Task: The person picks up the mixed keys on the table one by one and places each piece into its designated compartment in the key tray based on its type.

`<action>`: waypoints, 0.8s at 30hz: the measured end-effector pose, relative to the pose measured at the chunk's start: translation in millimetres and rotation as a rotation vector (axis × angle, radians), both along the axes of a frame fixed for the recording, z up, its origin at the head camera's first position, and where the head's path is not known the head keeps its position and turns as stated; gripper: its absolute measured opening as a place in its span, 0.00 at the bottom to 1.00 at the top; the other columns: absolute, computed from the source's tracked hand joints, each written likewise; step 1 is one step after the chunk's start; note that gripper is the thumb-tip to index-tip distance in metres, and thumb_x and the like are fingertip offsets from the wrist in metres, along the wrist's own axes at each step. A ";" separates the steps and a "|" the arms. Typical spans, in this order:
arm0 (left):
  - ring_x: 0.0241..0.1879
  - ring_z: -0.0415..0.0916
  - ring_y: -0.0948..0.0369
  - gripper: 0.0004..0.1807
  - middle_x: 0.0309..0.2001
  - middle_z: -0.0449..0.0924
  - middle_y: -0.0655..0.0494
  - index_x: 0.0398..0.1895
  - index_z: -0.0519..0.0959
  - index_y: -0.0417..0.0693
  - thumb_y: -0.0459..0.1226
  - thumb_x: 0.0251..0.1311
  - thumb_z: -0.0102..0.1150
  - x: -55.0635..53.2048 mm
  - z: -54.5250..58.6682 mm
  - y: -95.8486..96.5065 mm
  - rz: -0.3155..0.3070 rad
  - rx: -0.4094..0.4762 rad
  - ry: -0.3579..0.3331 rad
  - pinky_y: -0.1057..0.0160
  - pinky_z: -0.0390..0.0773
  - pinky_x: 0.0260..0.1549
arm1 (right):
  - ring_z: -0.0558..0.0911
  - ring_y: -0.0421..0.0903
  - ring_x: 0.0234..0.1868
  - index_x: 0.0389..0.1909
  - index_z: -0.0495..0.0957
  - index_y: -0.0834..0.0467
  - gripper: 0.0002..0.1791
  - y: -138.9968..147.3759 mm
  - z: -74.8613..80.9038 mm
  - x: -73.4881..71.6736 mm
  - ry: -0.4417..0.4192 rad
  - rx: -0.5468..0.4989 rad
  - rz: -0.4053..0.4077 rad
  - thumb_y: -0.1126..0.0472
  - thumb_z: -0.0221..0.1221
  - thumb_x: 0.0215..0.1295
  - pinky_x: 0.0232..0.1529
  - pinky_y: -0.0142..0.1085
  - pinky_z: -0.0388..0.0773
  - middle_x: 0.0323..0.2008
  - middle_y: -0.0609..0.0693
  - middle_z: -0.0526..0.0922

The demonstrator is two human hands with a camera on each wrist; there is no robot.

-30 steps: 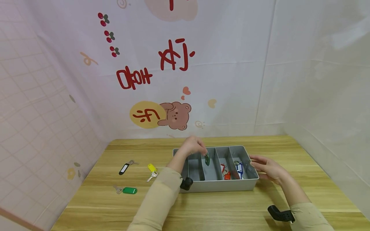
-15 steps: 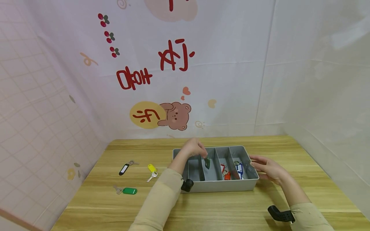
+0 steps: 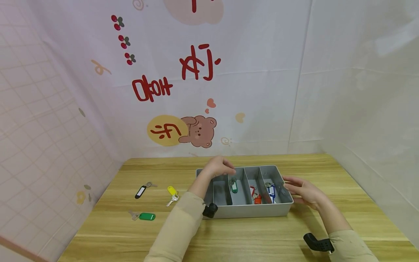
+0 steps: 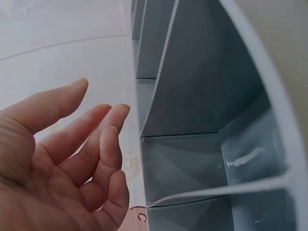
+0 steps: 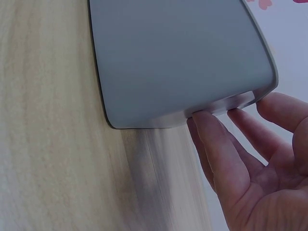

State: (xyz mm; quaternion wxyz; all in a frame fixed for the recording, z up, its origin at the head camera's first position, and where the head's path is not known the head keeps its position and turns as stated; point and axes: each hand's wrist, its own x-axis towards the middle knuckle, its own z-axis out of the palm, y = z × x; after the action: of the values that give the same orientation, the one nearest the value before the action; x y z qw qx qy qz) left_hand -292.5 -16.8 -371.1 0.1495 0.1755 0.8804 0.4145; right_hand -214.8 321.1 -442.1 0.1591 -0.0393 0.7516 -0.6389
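My left hand (image 3: 220, 166) hovers over the grey divided box (image 3: 248, 210), its fingers loosely bent and holding nothing. Below it, a green key tag (image 3: 234, 187) with a white label is in the middle compartment. In the left wrist view the thumb stands apart from the fingers (image 4: 113, 144), beside the box's dividers (image 4: 216, 190). My right hand (image 3: 304, 191) touches the right end of the box. Its fingertips (image 5: 204, 120) lie against the end wall in the right wrist view. Red key tags (image 3: 257, 199) and blue key tags (image 3: 271, 191) lie in the two right compartments.
On the wooden table (image 3: 248, 240), left of the box, lie a black key tag (image 3: 140, 191), a yellow key tag (image 3: 171, 190) and another green key tag (image 3: 147, 216), each with a key. A white printed curtain (image 3: 262, 91) stands behind the table.
My left hand has let go of the green key tag, which has come down into the middle compartment with its label showing. The fingers have loosened. My right hand has stayed at the box's end.
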 end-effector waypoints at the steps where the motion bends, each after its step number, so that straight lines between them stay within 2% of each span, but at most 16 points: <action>1: 0.39 0.81 0.58 0.13 0.42 0.84 0.53 0.46 0.86 0.42 0.38 0.59 0.69 0.6 0.8 -0.3 -0.002 0.003 -0.003 0.57 0.79 0.43 | 0.80 0.49 0.52 0.73 0.49 0.74 0.37 0.1 0.2 -0.1 0.001 -0.002 0.003 0.60 0.54 0.75 0.49 0.46 0.80 0.62 0.65 0.71; 6: 0.39 0.81 0.58 0.15 0.44 0.83 0.53 0.48 0.85 0.43 0.40 0.60 0.69 4.4 3.9 -3.0 -0.025 0.013 0.019 0.57 0.79 0.43 | 0.81 0.49 0.51 0.73 0.49 0.74 0.36 0.7 0.6 -0.5 0.003 -0.011 0.014 0.60 0.54 0.75 0.49 0.46 0.80 0.61 0.64 0.73; 12: 0.46 0.79 0.55 0.15 0.46 0.83 0.51 0.48 0.85 0.42 0.39 0.61 0.68 10.8 4.4 -10.2 -0.075 0.045 0.086 0.58 0.78 0.45 | 0.80 0.49 0.51 0.73 0.49 0.73 0.37 0.6 0.4 -1.0 -0.004 -0.011 0.008 0.59 0.55 0.75 0.49 0.46 0.80 0.61 0.63 0.73; 16: 0.50 0.79 0.53 0.16 0.48 0.83 0.47 0.50 0.83 0.40 0.38 0.61 0.68 16.7 4.9 -16.2 -0.087 0.101 0.078 0.57 0.78 0.47 | 0.80 0.49 0.52 0.74 0.49 0.73 0.37 0.9 -0.1 -1.6 -0.010 -0.005 0.005 0.59 0.54 0.75 0.49 0.46 0.80 0.61 0.62 0.73; 24: 0.49 0.78 0.55 0.20 0.50 0.82 0.46 0.55 0.82 0.40 0.39 0.61 0.68 24.9 2.1 -27.3 -0.079 0.163 0.072 0.56 0.78 0.48 | 0.80 0.48 0.51 0.74 0.49 0.73 0.37 0.5 -0.4 -1.5 -0.017 -0.011 0.003 0.59 0.54 0.75 0.49 0.45 0.80 0.60 0.61 0.73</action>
State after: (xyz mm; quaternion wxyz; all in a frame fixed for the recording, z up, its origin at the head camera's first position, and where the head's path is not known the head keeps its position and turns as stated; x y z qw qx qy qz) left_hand -267.6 -44.0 -368.9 0.1190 0.2362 0.8411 0.4718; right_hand -216.2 321.6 -442.4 0.1663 -0.0358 0.7468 -0.6429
